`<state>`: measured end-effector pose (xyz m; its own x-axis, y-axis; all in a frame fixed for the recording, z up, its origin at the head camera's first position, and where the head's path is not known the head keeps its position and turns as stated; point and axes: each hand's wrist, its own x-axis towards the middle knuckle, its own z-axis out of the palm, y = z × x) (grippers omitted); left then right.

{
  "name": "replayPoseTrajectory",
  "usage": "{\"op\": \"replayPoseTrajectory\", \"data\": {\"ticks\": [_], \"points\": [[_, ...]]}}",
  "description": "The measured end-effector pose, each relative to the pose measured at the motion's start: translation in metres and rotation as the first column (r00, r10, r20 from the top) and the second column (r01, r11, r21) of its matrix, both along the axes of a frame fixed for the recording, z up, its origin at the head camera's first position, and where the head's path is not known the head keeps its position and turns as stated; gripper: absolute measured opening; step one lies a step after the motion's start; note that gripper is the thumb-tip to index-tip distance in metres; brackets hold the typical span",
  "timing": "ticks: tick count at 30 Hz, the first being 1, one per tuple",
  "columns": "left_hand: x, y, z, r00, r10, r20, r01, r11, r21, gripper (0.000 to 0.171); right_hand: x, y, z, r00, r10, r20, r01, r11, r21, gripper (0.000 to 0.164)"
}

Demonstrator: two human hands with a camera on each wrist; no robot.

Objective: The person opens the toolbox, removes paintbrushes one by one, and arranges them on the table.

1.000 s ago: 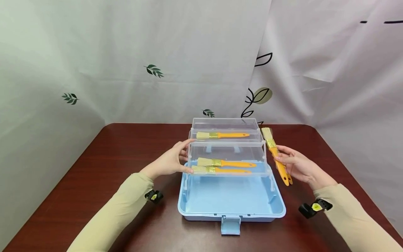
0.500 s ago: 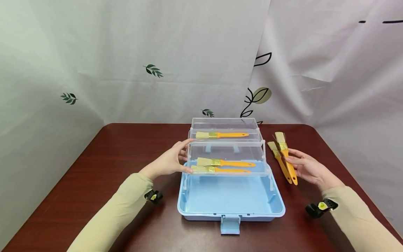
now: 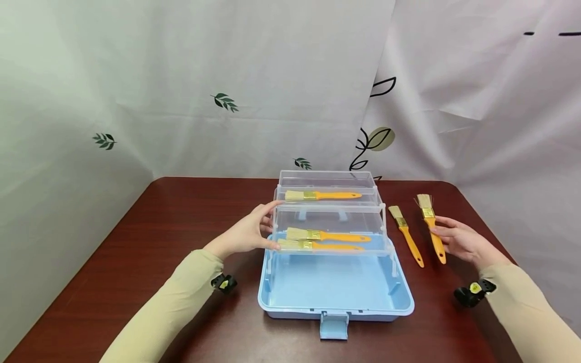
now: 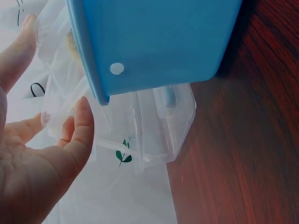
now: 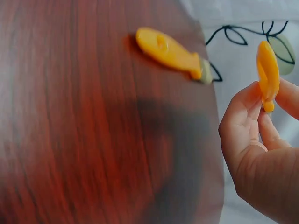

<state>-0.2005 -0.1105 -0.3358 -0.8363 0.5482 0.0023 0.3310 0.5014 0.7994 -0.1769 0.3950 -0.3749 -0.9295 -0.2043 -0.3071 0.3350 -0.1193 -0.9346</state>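
Note:
In the head view a light blue toolbox (image 3: 336, 287) stands with its clear stepped trays raised. My left hand (image 3: 245, 233) grips the left end of the lower clear tray (image 3: 313, 218), thumb low and fingertips high on it. In that tray lie two yellow-handled paintbrushes (image 3: 342, 236). One more paintbrush (image 3: 338, 195) lies in the upper clear tray (image 3: 324, 177). To the right of the box my right hand (image 3: 465, 243) pinches a paintbrush (image 3: 437, 241) by its handle, bristles pointing away. The right wrist view shows this handle (image 5: 267, 67) between thumb and fingers.
Another paintbrush (image 3: 410, 244) lies on the dark red wooden table (image 3: 199, 201), between the box and my right hand. An unfastened latch (image 3: 334, 326) hangs from the box's front. White cloth (image 3: 254, 75) with leaf prints hangs behind the table.
My right hand has moved right with one paintbrush; the other, at first held together with it, now lies apart on the table. My left hand has kept its hold on the tray.

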Motion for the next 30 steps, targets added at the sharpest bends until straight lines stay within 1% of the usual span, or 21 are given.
{"op": "replayPoseTrajectory", "data": {"ticks": [4, 6, 8, 9, 11, 12, 14, 16, 18, 23, 26, 30], "points": [[0.0, 0.001, -0.001, 1.0, -0.003, -0.008, 0.003, 1.0, -0.006, 0.102, -0.003, 0.008, -0.005, 1.0, 0.0, 0.012, -0.001, 0.997, 0.074, 0.028], [0.0, 0.001, -0.001, 1.0, -0.005, -0.012, 0.005, 1.0, -0.007, 0.101, -0.005, 0.009, -0.007, 1.0, 0.021, -0.002, -0.02, 0.983, 0.182, 0.035], [0.0, 0.001, -0.001, 1.0, -0.003, -0.009, 0.003, 1.0, -0.008, 0.101, -0.006, 0.01, -0.007, 0.999, 0.047, -0.013, -0.04, 0.952, 0.305, 0.05], [0.001, 0.0, -0.001, 1.0, -0.003, -0.008, 0.003, 1.0, -0.008, 0.101, -0.006, 0.01, -0.007, 0.998, 0.061, -0.019, -0.05, 0.93, 0.365, 0.058], [0.001, 0.0, 0.0, 1.0, -0.004, -0.006, 0.004, 1.0, -0.006, 0.101, -0.007, 0.009, -0.007, 0.996, 0.084, -0.023, -0.063, 0.877, 0.476, 0.071], [0.001, 0.0, 0.0, 1.0, -0.005, -0.007, 0.005, 1.0, -0.006, 0.101, -0.007, 0.008, -0.006, 0.996, 0.086, -0.023, -0.062, 0.857, 0.512, 0.072], [0.002, 0.0, 0.0, 1.0, -0.005, -0.007, 0.005, 1.0, -0.009, 0.102, -0.007, 0.006, -0.007, 0.996, 0.083, -0.025, -0.055, 0.827, 0.559, 0.072], [0.002, -0.001, 0.001, 1.0, -0.005, -0.008, 0.005, 1.0, -0.01, 0.102, -0.008, 0.004, -0.008, 0.997, 0.077, -0.025, -0.047, 0.8, 0.599, 0.071], [0.002, -0.001, 0.001, 1.0, -0.006, -0.007, 0.006, 1.0, -0.011, 0.102, -0.008, 0.003, -0.01, 0.998, 0.066, -0.02, -0.039, 0.781, 0.623, 0.071], [0.002, 0.001, 0.002, 1.0, -0.006, 0.007, 0.006, 1.0, -0.015, 0.102, -0.009, 0.003, -0.012, 0.998, 0.061, -0.021, -0.033, 0.757, 0.653, 0.069], [0.003, 0.0, 0.002, 1.0, 0.001, 0.008, -0.001, 1.0, -0.018, 0.102, -0.011, 0.0, -0.01, 0.998, 0.065, -0.02, -0.034, 0.737, 0.675, 0.07], [0.003, 0.001, 0.002, 1.0, 0.012, 0.008, -0.012, 1.0, -0.014, 0.102, -0.014, -0.005, -0.006, 0.999, 0.05, -0.011, -0.028, 0.717, 0.696, 0.071]]}}
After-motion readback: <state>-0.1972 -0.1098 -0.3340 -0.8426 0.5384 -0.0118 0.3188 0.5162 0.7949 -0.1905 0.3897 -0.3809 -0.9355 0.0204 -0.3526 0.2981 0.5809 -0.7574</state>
